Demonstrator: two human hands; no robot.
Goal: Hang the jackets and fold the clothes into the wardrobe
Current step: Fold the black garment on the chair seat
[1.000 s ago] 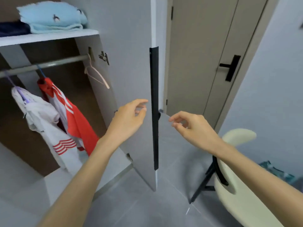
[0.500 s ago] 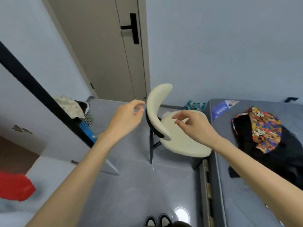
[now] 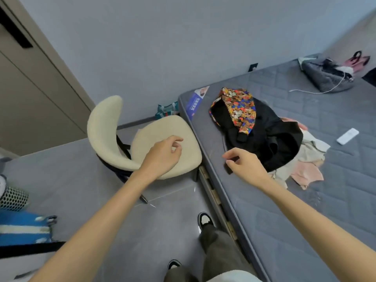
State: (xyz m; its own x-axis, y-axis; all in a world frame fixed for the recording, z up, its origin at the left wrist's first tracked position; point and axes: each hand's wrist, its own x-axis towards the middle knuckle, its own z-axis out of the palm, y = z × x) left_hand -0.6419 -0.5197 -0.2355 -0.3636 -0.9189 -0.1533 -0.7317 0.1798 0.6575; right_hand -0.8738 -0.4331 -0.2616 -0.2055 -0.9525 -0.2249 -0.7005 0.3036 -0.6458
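A black jacket [image 3: 270, 137] with a bright patterned lining [image 3: 239, 106] lies crumpled on the grey mattress [image 3: 305, 200]. Pale pink and cream clothes [image 3: 305, 169] poke out from under its right side. My left hand [image 3: 162, 155] hovers over the cream chair's seat, fingers loosely curled and holding nothing. Over the mattress edge, my right hand [image 3: 244, 165] hangs just left of the jacket, also loosely curled and empty. The wardrobe is out of view.
A cream chair [image 3: 114, 129] stands against the mattress's near left corner. A white remote [image 3: 347, 136] and a grey bag [image 3: 325, 76] with a white cable lie farther on the mattress. Blue-and-white fabric [image 3: 22, 226] sits at the left edge. A beige door [image 3: 30, 98] is far left.
The view has swung right from the open wardrobe, past the door and chair, to the mattress. Both hands stayed raised and empty, and now sit over the chair and the mattress edge.
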